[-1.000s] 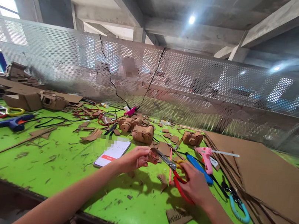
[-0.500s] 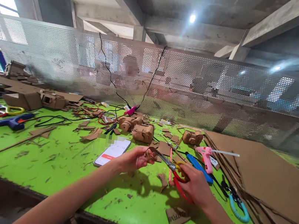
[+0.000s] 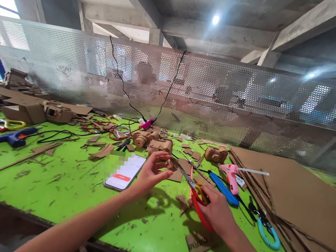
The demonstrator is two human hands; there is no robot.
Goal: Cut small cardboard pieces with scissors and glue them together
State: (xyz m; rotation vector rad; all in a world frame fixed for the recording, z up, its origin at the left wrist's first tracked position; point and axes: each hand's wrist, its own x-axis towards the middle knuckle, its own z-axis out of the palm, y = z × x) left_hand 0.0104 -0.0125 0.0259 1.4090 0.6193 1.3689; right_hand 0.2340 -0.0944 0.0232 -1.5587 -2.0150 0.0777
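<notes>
Red-and-yellow-handled scissors (image 3: pixel 197 197) are gripped in my right hand (image 3: pixel 216 211), their metal blades pointing up and left. At the blade tips is a small brown cardboard piece (image 3: pixel 171 164). My left hand (image 3: pixel 155 172) is beside this piece, thumb and fingers spread apart, palm facing the blades. Whether a fingertip touches the piece is hard to tell. A phone (image 3: pixel 125 172) lies on the green table (image 3: pixel 81 201) left of my left hand. Below the scissors lies a printed cardboard scrap (image 3: pixel 198 244).
Cardboard camera models (image 3: pixel 216 153) stand farther back. On the right are a pink glue gun (image 3: pixel 232 178), a blue cutter (image 3: pixel 223 189), cyan-handled pliers (image 3: pixel 267 233) and large cardboard sheets (image 3: pixel 299 196). A blue glue gun (image 3: pixel 15 137) lies left. A perforated metal screen (image 3: pixel 78 70) stands behind.
My left hand's fingers have opened from their pinch around the small cardboard piece. The scissors have shifted slightly left and down with my right hand.
</notes>
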